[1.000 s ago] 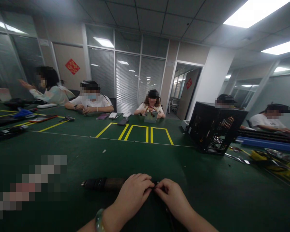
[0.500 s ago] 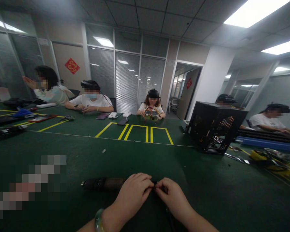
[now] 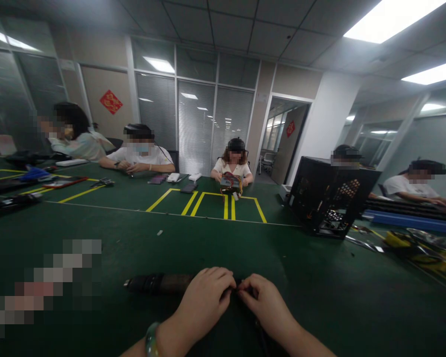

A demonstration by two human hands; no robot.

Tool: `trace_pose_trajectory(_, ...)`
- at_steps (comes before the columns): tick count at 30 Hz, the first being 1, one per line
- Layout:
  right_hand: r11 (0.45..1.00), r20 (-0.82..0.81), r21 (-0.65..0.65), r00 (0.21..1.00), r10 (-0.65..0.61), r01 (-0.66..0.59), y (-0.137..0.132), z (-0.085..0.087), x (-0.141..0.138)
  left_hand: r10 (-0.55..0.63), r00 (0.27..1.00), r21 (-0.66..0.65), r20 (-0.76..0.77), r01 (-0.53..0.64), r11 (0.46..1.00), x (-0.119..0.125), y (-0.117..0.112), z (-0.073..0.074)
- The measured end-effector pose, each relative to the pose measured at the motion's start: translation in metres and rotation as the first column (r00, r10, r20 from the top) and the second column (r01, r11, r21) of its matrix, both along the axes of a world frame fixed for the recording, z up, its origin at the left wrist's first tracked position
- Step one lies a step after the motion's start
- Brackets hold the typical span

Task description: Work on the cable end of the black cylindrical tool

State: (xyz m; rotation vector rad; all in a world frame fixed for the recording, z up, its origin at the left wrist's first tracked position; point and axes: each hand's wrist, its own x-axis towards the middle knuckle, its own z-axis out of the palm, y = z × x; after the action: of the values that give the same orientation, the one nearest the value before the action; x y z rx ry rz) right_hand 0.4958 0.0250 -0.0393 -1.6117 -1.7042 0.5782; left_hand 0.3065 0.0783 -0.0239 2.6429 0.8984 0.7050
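Observation:
A dark electric screwdriver [image 3: 163,284] lies across the near part of the green table, its metal tip pointing left. My left hand [image 3: 210,297], a bangle on its wrist, is closed over the tool's rear end and hides it. Close beside it, my right hand [image 3: 265,302] pinches thumb against fingers at the dark cord end behind the tool. Part of the dark cord [image 3: 260,332] shows below my right hand. The exact join between the fingertips is too dark to make out.
A black computer case [image 3: 330,198] stands at the right. Yellow-and-black gear [image 3: 412,245] lies beyond it. Yellow tape outlines [image 3: 210,194] mark the far table. Across it, one person holds a power supply [image 3: 231,183] with wires; others sit nearby. Tools [image 3: 18,200] lie far left.
My hands stay almost in place, with slight finger movement at the cord. The person opposite has turned the power supply so its flat side shows.

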Motion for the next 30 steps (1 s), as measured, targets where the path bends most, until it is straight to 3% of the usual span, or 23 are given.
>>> trace_pose_trajectory(30,1.0,-0.043,-0.011,0.999,0.012,-0.013,-0.0003,-0.0013,0.0014,0.011,1.0,-0.034,-0.005,-0.012,0.999,-0.0004,0.0009,-0.001)
